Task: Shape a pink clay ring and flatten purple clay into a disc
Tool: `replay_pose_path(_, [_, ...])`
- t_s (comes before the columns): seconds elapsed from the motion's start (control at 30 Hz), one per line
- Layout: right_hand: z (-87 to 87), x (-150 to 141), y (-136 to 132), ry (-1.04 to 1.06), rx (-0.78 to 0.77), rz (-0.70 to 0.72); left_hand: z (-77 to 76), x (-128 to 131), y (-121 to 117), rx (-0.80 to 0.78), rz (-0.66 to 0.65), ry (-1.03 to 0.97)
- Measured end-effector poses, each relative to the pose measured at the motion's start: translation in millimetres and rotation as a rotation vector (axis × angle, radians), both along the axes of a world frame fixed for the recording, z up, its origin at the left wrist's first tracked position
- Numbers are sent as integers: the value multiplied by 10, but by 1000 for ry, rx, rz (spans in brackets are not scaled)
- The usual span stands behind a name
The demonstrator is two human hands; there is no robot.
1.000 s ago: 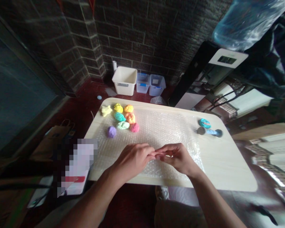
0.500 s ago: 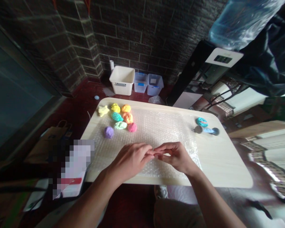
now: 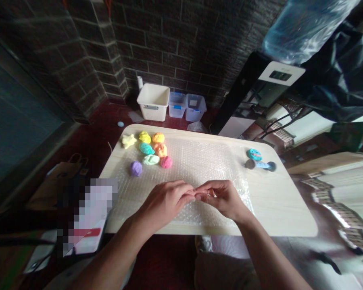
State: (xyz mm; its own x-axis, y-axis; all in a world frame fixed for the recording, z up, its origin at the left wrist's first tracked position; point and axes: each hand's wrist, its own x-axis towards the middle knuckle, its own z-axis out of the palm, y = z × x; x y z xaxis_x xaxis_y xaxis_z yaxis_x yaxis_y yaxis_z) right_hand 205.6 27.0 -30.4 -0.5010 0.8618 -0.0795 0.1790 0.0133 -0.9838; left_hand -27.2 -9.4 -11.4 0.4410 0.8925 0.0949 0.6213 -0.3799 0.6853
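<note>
My left hand [image 3: 171,198] and my right hand [image 3: 220,197] meet fingertip to fingertip over the bubble wrap [image 3: 199,163] near the table's front edge. The fingers of both are pinched together, and whatever lies between them is hidden. Beyond my left hand sit several coloured clay-like lumps: a purple one [image 3: 136,168], a pink one [image 3: 166,162], a pale green one [image 3: 151,160], a teal one [image 3: 146,148], an orange one [image 3: 160,150] and yellow ones, among them a bright yellow lump [image 3: 144,137]. A pale yellow piece [image 3: 128,141] has a knobbly shape.
On the right of the wooden table [image 3: 286,205] are a blue round piece [image 3: 254,154] and a dumbbell-shaped object [image 3: 260,165]. A white bin [image 3: 153,102] and clear boxes [image 3: 177,105] stand on the floor by the wall. A water dispenser [image 3: 281,74] rises at the back right.
The whole view has shifted slightly, so things appear a little further left. My hands stay together, with small shifts of the fingers. The lumps have not moved on the table.
</note>
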Motion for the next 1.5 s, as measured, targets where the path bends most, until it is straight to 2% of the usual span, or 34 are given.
replay_pose_path(0.1, [1,-6,3,48,10,-21,-14,-10,-3,8,21,2])
replay_pose_path(0.27, [27,-17,-6,-4,95,-35,-11,8,-16,-8,31,-61])
replay_pose_path(0.4, [29,-23,-17,36,57,0,7,13,-15,8,36,-59])
replay_pose_path(0.67, [3,-18,-22,65,49,-21,33,25,-14,71,63,-16])
replay_pose_path(0.93, [0,-34,-17,67,5,-54,-38,12,-12,29,81,-121])
replay_pose_path(1.2, [10,-58,-20,43,-26,4,-35,13,-16,42,71,-33])
replay_pose_path(1.37, [7,-60,-21,36,-6,-39,-89,11,-8,-37,81,-150])
replay_pose_path(1.5, [31,-87,-41,95,-96,11,-79,17,-1,-22,62,-105])
